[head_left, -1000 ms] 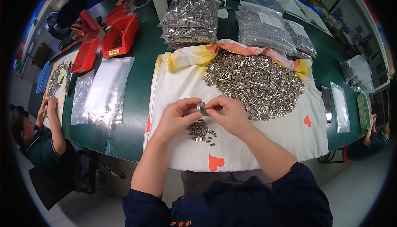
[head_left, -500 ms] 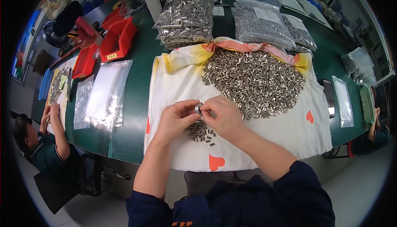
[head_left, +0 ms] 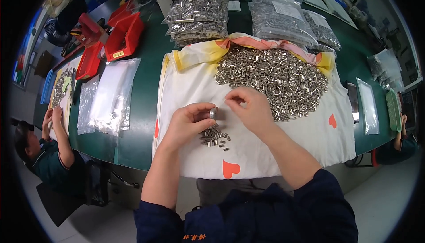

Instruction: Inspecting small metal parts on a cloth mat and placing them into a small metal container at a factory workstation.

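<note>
Between thumb and forefinger, my left hand (head_left: 189,121) grips a shiny round metal ring-shaped piece (head_left: 213,113). To its right, apart from the ring, hovers my right hand (head_left: 251,110), its thumb and fingertips pinched together; anything between them is too small to make out. Below the ring lies a small heap of little metal cylinders (head_left: 212,136), partly covered by my left hand. Beyond my right hand spreads a big pile of the same kind of metal cylinders (head_left: 279,79). Both lots rest on a white cloth (head_left: 261,156) with red hearts and a rolled, yellow-and-pink far edge.
Clear bags of metal parts (head_left: 197,13) are stacked at the back, with more bags (head_left: 279,19) beside them. Red bins (head_left: 124,37) and flat plastic bags (head_left: 110,94) lie left. A dark flat object (head_left: 352,101) sits right. Co-workers (head_left: 51,150) occupy both sides.
My right hand has drawn away from the ring, up and to the right. The left hand keeps the ring in nearly the same place. The view has shifted slightly.
</note>
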A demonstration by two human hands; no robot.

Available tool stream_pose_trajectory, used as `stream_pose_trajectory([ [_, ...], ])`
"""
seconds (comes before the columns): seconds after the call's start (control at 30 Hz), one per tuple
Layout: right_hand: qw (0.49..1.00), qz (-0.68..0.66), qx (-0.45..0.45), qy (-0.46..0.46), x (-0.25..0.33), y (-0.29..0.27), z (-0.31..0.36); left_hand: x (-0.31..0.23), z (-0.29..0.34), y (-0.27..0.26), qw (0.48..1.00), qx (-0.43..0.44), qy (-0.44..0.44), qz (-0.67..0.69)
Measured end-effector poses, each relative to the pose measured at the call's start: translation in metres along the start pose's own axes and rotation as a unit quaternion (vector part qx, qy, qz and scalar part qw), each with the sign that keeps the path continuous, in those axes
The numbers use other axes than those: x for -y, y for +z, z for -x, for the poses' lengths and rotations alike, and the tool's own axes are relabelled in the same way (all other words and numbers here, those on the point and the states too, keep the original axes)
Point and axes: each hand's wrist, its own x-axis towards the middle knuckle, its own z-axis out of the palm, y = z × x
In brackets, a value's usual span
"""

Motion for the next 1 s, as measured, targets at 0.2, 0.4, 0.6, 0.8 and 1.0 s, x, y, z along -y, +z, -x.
stream_pose_trajectory([
  [0.2, 0.99, 0.14, -0.013, -0.008, -0.008, -0.02, -0.011, 0.002, 0.003, -0.005, 1.0, -0.001, -0.021, -0.019],
  [0.4, 0.94, 0.336, 0.025, -0.056, -0.016, -0.008, -0.006, 0.001, 0.0, -0.004, 1.0, 0.009, -0.01, -0.017],
  [0.6, 0.936, 0.339, -0.012, -0.095, -0.02, -0.006, -0.005, -0.002, 0.002, -0.003, 0.999, 0.009, -0.028, -0.037],
  [0.8, 0.93, 0.36, 0.013, -0.07, -0.016, 0.002, -0.001, 0.005, 0.001, -0.005, 0.998, 0.015, -0.016, -0.052],
  [1.0, 0.994, 0.097, 0.038, -0.031, 0.004, 0.002, 0.001, 0.004, -0.001, -0.004, 1.0, 0.001, 0.003, -0.009],
])
